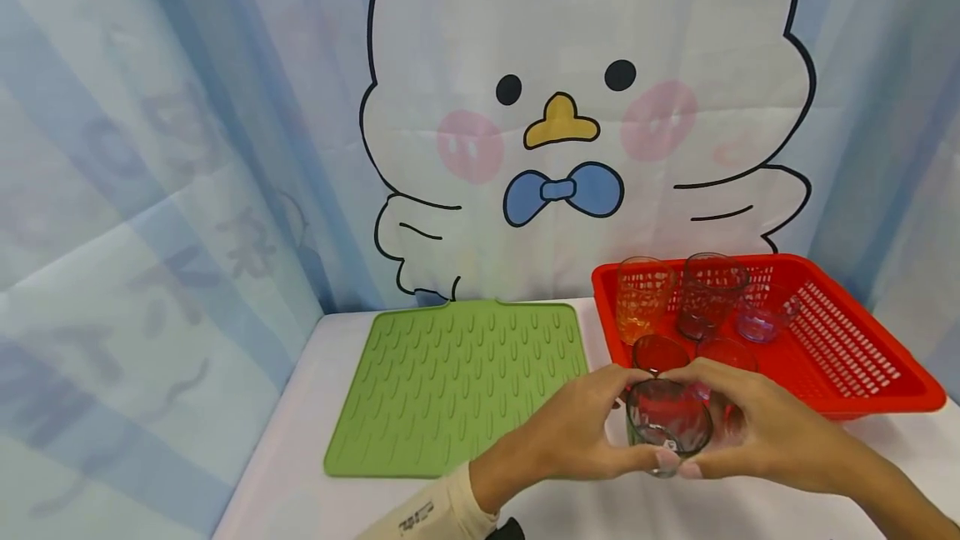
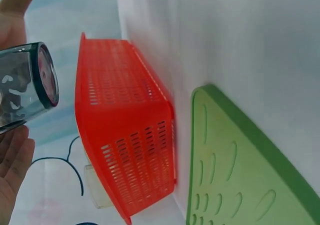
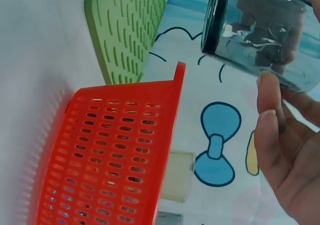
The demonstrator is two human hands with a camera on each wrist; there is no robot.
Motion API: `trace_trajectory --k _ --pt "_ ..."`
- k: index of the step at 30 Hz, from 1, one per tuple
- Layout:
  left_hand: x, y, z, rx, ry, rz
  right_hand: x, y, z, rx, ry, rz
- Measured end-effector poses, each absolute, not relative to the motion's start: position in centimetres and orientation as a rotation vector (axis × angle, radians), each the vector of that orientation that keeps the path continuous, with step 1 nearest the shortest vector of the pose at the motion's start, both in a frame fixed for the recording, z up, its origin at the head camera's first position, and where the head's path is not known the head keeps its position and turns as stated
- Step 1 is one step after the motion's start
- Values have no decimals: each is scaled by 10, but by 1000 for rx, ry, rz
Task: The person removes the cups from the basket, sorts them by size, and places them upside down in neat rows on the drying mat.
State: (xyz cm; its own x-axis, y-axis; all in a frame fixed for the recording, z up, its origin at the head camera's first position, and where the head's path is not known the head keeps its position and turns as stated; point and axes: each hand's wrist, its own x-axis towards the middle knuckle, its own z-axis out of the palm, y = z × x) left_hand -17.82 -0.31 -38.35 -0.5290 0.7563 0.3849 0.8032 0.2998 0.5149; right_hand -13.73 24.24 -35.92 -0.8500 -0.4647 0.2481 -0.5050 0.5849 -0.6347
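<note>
A smoky, grey-tinted clear glass [image 1: 669, 419] is held up between both hands, over the table just in front of the basket. My left hand [image 1: 573, 427] grips it from the left, thumb at the near side and fingers at the far side. From the right, my right hand [image 1: 772, 432] grips it in the same way. In the left wrist view the glass [image 2: 22, 85] shows its thick dark base above the table. The right wrist view has the fingertips [image 3: 270, 85] pressed against the wall of the glass [image 3: 260, 32].
Behind the hands stands a red slotted basket [image 1: 862, 340]. Inside are several glasses, among them an amber tumbler [image 1: 645, 294], a dark glass [image 1: 711, 298] and a small purple cup [image 1: 761, 323]. A green ridged drying mat [image 1: 450, 390] lies left of it on the white table [image 1: 277, 448].
</note>
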Motion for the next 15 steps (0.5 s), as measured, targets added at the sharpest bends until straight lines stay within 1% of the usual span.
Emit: trace_trajectory --k 4,8,15 --pt "-174 -7 -381 -1482 -2442 -1020 -138 246 -367 937 -2712 1225" --pt "-169 -11 -376 -1495 -2388 -1031 -139 248 -377 977 -2721 1345" --pt "-159 -13 -367 -1510 -2324 -1025 -143 245 -399 981 -2772 1614"
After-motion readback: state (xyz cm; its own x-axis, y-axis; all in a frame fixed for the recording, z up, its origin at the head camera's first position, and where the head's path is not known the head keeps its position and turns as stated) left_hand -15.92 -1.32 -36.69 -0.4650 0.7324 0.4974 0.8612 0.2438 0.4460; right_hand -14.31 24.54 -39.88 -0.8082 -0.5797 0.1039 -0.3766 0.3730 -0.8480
